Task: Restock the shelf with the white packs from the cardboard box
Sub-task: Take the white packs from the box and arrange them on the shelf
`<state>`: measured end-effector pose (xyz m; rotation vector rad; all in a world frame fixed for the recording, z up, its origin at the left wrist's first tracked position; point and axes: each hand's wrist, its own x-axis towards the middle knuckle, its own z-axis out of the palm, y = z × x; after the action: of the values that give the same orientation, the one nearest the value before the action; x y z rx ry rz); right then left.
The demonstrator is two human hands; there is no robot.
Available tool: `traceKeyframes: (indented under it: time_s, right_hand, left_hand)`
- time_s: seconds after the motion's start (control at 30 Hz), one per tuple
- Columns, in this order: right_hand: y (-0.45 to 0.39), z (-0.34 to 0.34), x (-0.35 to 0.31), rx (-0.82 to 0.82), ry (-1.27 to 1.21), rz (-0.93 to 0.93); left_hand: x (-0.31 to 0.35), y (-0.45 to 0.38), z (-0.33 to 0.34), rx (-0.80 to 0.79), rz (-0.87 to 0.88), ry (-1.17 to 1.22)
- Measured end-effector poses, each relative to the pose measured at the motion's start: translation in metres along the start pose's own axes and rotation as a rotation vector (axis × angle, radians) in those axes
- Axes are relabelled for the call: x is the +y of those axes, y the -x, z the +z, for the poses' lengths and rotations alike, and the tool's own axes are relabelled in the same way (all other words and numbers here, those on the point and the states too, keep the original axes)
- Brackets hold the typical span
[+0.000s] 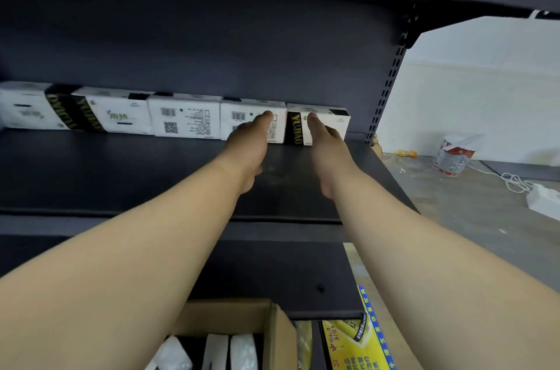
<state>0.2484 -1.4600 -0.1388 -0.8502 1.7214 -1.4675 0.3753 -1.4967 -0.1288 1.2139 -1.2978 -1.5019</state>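
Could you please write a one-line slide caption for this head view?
Both hands, left hand and right hand, press white packs against the dark metal shelf back.

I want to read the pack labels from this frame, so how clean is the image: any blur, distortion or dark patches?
Head view: the white packs at the row's left end are smeared, while barcodes on the middle ones show as blocks but stay unreadable; wide-angle bending curves the shelf edges; the shelf interior is dim against the bright wall; the left hand and right hand cover parts of two labels.
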Motion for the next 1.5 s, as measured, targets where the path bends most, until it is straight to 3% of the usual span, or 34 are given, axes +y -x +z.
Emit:
traceKeyframes:
  time_s: [0.4,0.63,1.03,1.5]
  right_hand:
    - [0.135,0.148,-0.01,-0.127,-0.044,-0.029]
    - [0.185,0.204,-0.017,-0.23,-0.038,-0.047]
    - [0.204,0.227,0.01,-0.399,0.008,-0.017]
    - [0.204,0.22,0.116,-0.531,0.1,0.222]
  left_hand:
    - [-0.008,0.092,-0.178,0.084,0.04,0.008]
    - [-0.009,0.12,-0.245,0.116,0.056,0.021]
    - [-0.045,0.129,-0.258,0.154,0.035,0.048]
    - [-0.147,0.147,-0.255,0.319,-0.201,0.083]
